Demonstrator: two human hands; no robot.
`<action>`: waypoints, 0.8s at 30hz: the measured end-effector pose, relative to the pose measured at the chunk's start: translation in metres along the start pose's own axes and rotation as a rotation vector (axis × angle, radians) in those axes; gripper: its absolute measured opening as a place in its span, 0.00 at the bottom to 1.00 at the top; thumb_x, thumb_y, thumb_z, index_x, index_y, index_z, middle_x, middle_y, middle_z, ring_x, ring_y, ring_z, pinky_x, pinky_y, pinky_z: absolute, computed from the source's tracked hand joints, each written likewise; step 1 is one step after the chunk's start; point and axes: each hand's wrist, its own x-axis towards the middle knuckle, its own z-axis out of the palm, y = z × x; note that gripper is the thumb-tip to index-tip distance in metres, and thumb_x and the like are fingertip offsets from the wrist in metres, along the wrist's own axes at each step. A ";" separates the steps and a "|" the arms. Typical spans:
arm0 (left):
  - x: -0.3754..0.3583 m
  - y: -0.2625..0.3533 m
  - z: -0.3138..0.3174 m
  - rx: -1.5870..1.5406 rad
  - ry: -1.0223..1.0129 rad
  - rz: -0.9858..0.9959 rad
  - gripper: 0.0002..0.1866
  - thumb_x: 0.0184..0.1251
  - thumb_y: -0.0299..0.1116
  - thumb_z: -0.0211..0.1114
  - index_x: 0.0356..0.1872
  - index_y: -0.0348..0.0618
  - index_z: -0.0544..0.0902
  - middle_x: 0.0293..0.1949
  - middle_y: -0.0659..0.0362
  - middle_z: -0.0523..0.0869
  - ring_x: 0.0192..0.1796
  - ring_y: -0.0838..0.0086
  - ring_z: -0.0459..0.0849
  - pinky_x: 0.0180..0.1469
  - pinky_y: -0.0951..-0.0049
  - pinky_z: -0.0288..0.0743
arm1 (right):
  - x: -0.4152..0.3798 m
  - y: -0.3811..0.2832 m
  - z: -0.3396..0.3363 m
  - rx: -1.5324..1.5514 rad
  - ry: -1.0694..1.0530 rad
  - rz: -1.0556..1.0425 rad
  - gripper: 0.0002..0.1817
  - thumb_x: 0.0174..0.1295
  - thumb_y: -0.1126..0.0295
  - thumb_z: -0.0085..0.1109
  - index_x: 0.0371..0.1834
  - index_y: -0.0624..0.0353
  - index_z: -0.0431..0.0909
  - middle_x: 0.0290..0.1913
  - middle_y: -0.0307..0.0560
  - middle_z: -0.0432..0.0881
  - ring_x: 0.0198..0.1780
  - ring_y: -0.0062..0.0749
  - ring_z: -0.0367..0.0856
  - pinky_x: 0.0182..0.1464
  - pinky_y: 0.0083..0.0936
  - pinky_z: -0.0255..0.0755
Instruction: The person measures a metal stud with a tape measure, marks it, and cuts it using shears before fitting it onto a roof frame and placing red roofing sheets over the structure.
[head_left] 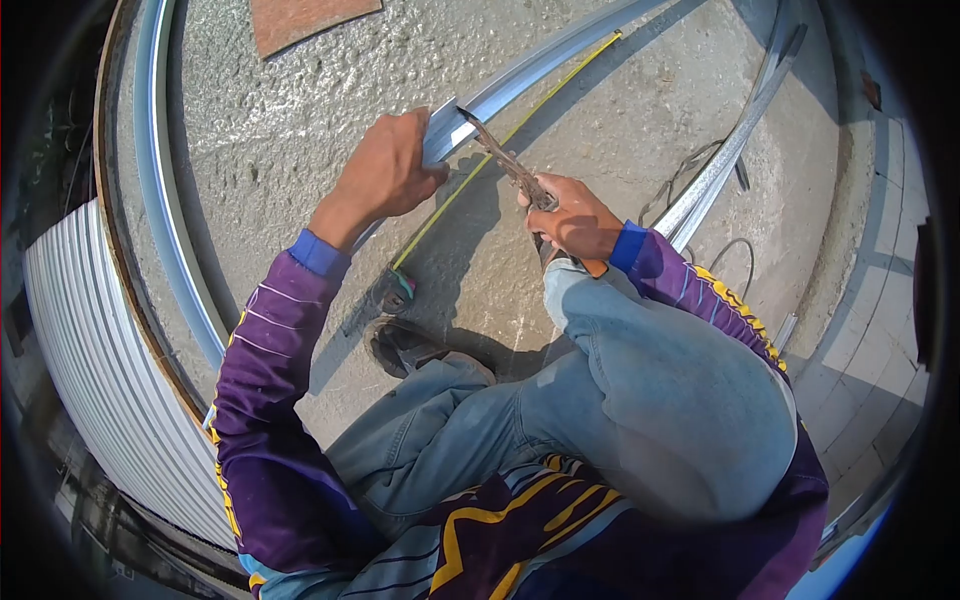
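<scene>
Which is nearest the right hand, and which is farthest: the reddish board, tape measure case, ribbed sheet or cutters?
From the right hand, in the head view:
1. Cutters, held in it
2. Tape measure case, left, on the ground
3. Reddish board, upper left
4. Ribbed sheet, far left

Left hand (388, 172) reaching forward, fingers (408, 128) curled, wrist bent; right hand (577, 217) closed, nearer the body, both forearms angled inward

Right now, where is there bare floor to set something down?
The widest bare concrete lies between the left-side metal strip, reddish board and left hand. Another patch separates the yellow tape from the right-side strips. It is crowded where the snips meet the held strip.
</scene>
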 end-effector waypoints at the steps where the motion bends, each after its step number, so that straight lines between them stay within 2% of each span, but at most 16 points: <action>1: 0.001 0.000 -0.006 0.002 -0.005 0.001 0.29 0.58 0.42 0.73 0.51 0.29 0.76 0.33 0.45 0.80 0.36 0.57 0.80 0.40 0.57 0.73 | 0.003 0.004 0.003 -0.029 0.031 -0.069 0.16 0.59 0.71 0.59 0.50 0.64 0.72 0.35 0.45 0.77 0.36 0.25 0.74 0.39 0.24 0.70; 3: 0.002 -0.001 -0.014 -0.432 -0.025 -0.070 0.19 0.51 0.37 0.76 0.31 0.29 0.79 0.26 0.44 0.84 0.30 0.57 0.85 0.35 0.59 0.76 | 0.003 0.010 0.002 -0.062 0.062 -0.136 0.16 0.59 0.71 0.59 0.49 0.64 0.73 0.35 0.45 0.77 0.36 0.26 0.75 0.40 0.25 0.71; 4: 0.003 -0.003 -0.014 -0.431 -0.022 -0.070 0.19 0.51 0.37 0.76 0.31 0.29 0.79 0.26 0.44 0.84 0.30 0.57 0.85 0.35 0.59 0.76 | 0.000 0.001 -0.002 -0.125 0.095 -0.168 0.17 0.59 0.71 0.59 0.51 0.65 0.73 0.37 0.46 0.78 0.38 0.27 0.76 0.42 0.26 0.72; 6: 0.003 -0.009 -0.014 -0.406 -0.028 -0.167 0.21 0.49 0.40 0.78 0.30 0.31 0.80 0.24 0.51 0.81 0.29 0.65 0.82 0.35 0.62 0.75 | 0.000 -0.003 -0.005 -0.178 0.132 -0.205 0.18 0.59 0.70 0.60 0.52 0.65 0.73 0.38 0.46 0.78 0.40 0.28 0.77 0.45 0.28 0.73; 8: 0.005 -0.008 -0.016 -0.365 -0.036 -0.184 0.21 0.47 0.42 0.76 0.30 0.32 0.80 0.25 0.53 0.80 0.29 0.66 0.80 0.34 0.63 0.74 | 0.004 0.001 -0.012 -0.089 0.037 -0.217 0.18 0.58 0.64 0.61 0.47 0.63 0.74 0.33 0.53 0.78 0.36 0.38 0.77 0.42 0.38 0.71; 13: 0.003 -0.004 -0.017 -0.325 -0.020 -0.158 0.22 0.45 0.44 0.73 0.31 0.33 0.80 0.26 0.55 0.79 0.29 0.67 0.77 0.33 0.65 0.73 | 0.003 -0.005 -0.009 -0.015 0.009 -0.208 0.18 0.58 0.66 0.60 0.48 0.64 0.73 0.34 0.54 0.79 0.37 0.37 0.76 0.44 0.36 0.70; 15: 0.002 -0.002 -0.025 -0.430 -0.101 -0.176 0.25 0.43 0.43 0.72 0.35 0.30 0.81 0.27 0.55 0.79 0.31 0.66 0.78 0.36 0.65 0.74 | 0.000 -0.007 -0.006 -0.028 0.022 -0.198 0.17 0.58 0.67 0.60 0.49 0.64 0.73 0.35 0.54 0.79 0.37 0.36 0.77 0.44 0.36 0.70; 19: -0.001 0.004 -0.034 -0.573 -0.134 -0.183 0.28 0.42 0.43 0.72 0.40 0.27 0.81 0.29 0.54 0.79 0.33 0.65 0.79 0.39 0.64 0.75 | -0.003 -0.002 -0.004 0.051 0.066 -0.269 0.17 0.59 0.68 0.59 0.49 0.63 0.74 0.35 0.53 0.80 0.37 0.34 0.77 0.43 0.35 0.70; 21: -0.003 0.004 -0.031 -0.477 -0.035 -0.130 0.21 0.43 0.38 0.74 0.34 0.31 0.82 0.25 0.56 0.81 0.28 0.70 0.80 0.31 0.69 0.73 | -0.004 -0.004 -0.004 0.044 0.088 -0.291 0.16 0.59 0.68 0.59 0.49 0.63 0.74 0.34 0.52 0.80 0.37 0.34 0.77 0.43 0.35 0.71; 24: -0.005 0.009 -0.035 -0.501 -0.011 -0.124 0.22 0.42 0.38 0.73 0.36 0.30 0.82 0.27 0.55 0.83 0.29 0.71 0.81 0.31 0.69 0.73 | -0.010 -0.009 -0.005 -0.042 0.109 -0.230 0.15 0.59 0.68 0.59 0.47 0.63 0.75 0.33 0.52 0.81 0.35 0.35 0.77 0.42 0.35 0.71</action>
